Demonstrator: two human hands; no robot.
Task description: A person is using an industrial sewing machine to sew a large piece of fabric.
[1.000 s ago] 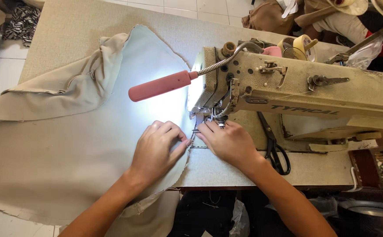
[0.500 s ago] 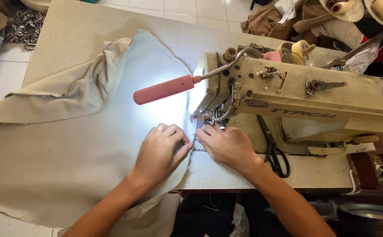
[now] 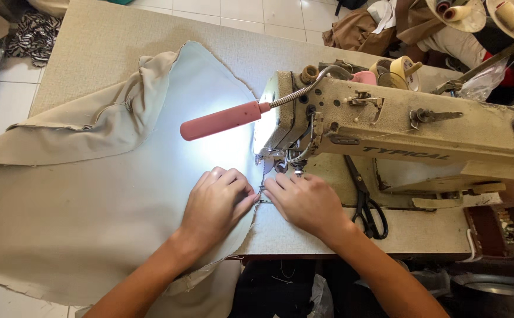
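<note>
A large beige fabric (image 3: 80, 194) is spread over the sewing table, its right edge lying under the needle of a cream sewing machine (image 3: 410, 129). My left hand (image 3: 216, 203) rests curled on the fabric's edge just left of the presser foot, fingertips pinching it. My right hand (image 3: 304, 200) lies flat beside it on the machine bed, fingers touching the same edge in front of the needle. A pink gooseneck lamp (image 3: 221, 121) lights the spot.
Black scissors (image 3: 366, 203) lie on the table right of my right hand. Thread cones and a tape roll (image 3: 404, 68) sit behind the machine. A folded-over part of the fabric (image 3: 98, 118) bunches at the far left. Tiled floor surrounds the table.
Both hands have stayed at the fabric edge by the needle, barely shifting. The view has drifted slightly.
</note>
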